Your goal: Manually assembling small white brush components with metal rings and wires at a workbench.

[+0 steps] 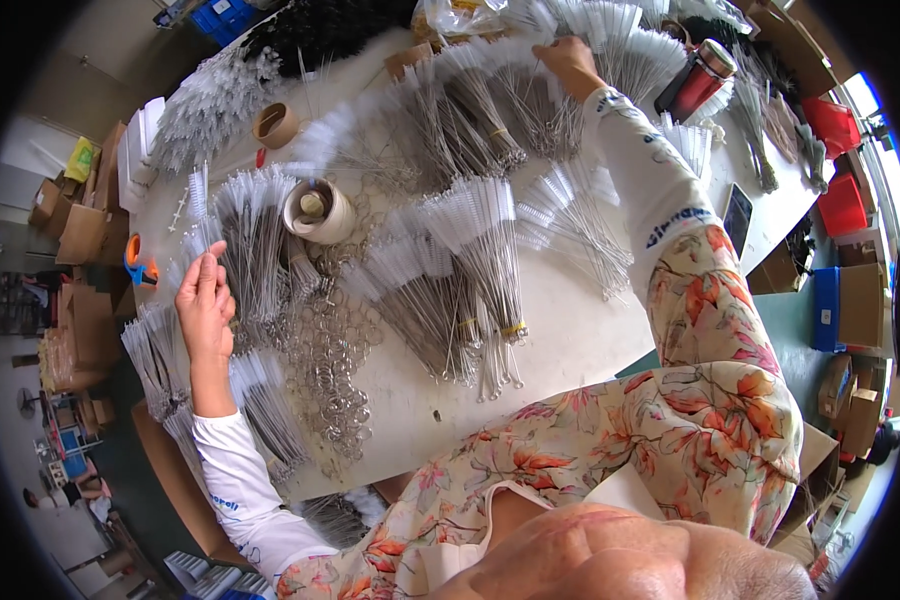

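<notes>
At the left of the table my left hand [208,300] is raised, thumb and fingers pinched together. A thin wire brush with white bristles [199,195] rises from the fingertips. My right hand [570,65] reaches to the far side, fingers bent and closed at the bristle tops of a brush pile; what they hold is too small to make out. Banded bundles of wire brushes [480,225] lie mid-table, with a looser fan of brushes [580,225] to their right. More brushes [253,235] lie beside my left hand. Many metal rings [325,370] are heaped near them.
A wide tape roll [320,212] and a brown cardboard ring [275,126] stand among the brushes. Orange-handled scissors [142,262] are at the left edge. A red flask [698,80] and a phone [737,217] are at the right. Cardboard boxes [88,235] surround the table.
</notes>
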`<state>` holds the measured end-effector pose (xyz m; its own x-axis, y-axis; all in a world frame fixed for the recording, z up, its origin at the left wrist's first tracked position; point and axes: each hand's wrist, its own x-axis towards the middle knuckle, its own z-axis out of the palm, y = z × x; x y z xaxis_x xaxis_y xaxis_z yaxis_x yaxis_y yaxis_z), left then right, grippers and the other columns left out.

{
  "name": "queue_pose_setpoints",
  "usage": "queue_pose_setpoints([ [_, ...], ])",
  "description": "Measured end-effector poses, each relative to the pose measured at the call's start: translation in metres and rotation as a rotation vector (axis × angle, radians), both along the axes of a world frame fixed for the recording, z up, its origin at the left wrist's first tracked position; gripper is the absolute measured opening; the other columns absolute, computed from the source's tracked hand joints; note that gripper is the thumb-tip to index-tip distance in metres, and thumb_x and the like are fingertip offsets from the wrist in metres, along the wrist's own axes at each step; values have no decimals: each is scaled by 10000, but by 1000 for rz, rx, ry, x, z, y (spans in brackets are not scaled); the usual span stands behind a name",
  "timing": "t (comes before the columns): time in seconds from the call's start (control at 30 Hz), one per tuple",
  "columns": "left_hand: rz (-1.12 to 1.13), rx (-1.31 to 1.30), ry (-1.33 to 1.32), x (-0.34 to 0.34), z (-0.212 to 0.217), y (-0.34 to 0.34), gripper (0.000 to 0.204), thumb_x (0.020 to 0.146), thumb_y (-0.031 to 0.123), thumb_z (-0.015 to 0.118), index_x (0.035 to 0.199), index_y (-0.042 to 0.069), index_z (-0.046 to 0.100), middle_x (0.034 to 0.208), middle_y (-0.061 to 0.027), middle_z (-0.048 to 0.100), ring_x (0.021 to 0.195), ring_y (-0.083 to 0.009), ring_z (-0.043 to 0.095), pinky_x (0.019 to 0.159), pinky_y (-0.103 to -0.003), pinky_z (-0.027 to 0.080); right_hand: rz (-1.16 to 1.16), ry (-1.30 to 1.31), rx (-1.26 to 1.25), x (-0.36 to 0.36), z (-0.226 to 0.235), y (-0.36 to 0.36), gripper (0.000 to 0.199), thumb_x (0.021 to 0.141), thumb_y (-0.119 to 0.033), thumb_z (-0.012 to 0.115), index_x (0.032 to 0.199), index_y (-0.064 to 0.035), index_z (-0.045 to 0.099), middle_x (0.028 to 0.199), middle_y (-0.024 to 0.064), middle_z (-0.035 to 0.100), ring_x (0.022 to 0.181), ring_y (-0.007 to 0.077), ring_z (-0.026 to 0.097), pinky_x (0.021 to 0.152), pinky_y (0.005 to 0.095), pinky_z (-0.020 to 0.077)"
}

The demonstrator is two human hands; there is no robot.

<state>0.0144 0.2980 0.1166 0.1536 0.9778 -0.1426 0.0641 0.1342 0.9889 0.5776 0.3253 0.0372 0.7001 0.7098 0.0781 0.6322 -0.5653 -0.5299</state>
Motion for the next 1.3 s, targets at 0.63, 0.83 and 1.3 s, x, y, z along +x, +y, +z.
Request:
queue_pose_setpoints([
  [0.63, -254, 805, -14, 169, -37, -190, 46, 843, 3, 546, 886, -11, 535, 728, -89, 588, 560, -164, 554, 502, -268, 431, 935, 671, 487, -273, 73, -260, 273, 920, -230, 505, 1038, 3, 585, 1013, 71, 587, 1003, 150, 527, 844, 280, 413],
  [0.83, -236, 1094, 205, 137, -58, -225, 97, 842, -2, 560, 936, 18, 568, 972, -117, 546, 760, -228, 619, 707, -284, 515, 662, 1477, 445, -257, -6, -295, 297, 908, -247, 524, 1083, -19, 594, 1064, 78, 604, 969, 160, 563, 832, 298, 449],
  [1.3, -367, 824, 182, 113, -140, -290, 289, 772, 63, 662, 1049, 56, 578, 897, -95, 584, 722, -215, 593, 644, -307, 495, 1008, -425, -452, -183, 33, -346, 110, 774, -135, 583, 703, -66, 630, 655, 19, 573, 628, 125, 559, 551, 261, 405],
])
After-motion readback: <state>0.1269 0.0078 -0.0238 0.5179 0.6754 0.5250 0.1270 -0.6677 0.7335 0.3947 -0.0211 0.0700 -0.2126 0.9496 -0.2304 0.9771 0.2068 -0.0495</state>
